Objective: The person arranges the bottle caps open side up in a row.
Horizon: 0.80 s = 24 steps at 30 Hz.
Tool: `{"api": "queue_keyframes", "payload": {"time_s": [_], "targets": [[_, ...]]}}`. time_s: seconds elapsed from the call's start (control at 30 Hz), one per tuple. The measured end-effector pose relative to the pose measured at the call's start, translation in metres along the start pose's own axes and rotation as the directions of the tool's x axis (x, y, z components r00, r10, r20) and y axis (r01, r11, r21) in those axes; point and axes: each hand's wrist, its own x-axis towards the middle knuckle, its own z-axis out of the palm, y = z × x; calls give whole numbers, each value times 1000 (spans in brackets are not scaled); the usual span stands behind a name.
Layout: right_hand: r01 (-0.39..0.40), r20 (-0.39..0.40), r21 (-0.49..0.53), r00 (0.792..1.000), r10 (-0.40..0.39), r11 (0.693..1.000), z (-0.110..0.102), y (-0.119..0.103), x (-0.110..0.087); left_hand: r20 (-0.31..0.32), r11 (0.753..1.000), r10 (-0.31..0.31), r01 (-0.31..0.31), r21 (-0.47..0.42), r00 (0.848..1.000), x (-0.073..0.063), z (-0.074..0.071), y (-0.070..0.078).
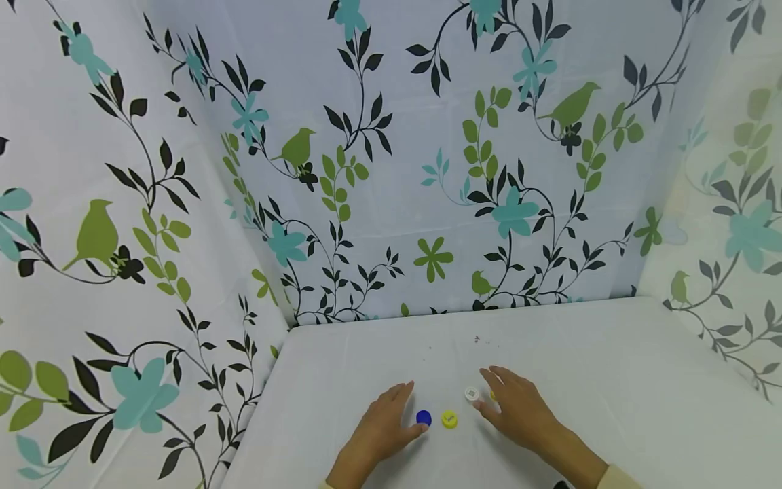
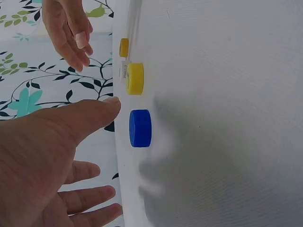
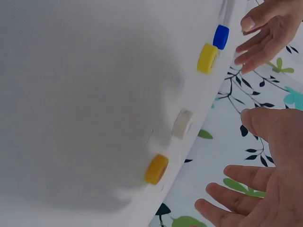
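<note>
Small round caps lie on the white table. My left hand hovers beside the blue cap, its thumb overlapping the cap's edge in the head view. In the left wrist view a gap shows between that thumb and the blue cap. Right of it sits a yellow cap with a dark mark on top. My right hand, fingers extended, is over the white cap and a darker yellow cap, which is mostly hidden behind the fingers in the head view. Neither hand holds anything.
A white cloth covers the table. Around it hang curtains printed with leaves, birds and flowers, at the back and both sides. Small dark marks show on the cloth beyond the white cap.
</note>
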Motion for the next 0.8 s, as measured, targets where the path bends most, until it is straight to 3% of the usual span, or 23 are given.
{"api": "queue_keyframes", "payload": {"time_s": [0.3, 0.5, 0.8], "targets": [[99, -23, 41, 995, -98, 994, 13, -26, 10, -16, 999, 9, -8, 45, 1000, -1, 7, 0], [188, -25, 54, 982, -187, 981, 22, -39, 13, -47, 996, 66, -63, 69, 997, -2, 8, -2], [217, 11, 88, 976, -219, 972, 34, -54, 20, -111, 988, 140, -131, 87, 984, -4, 8, -1]]}}
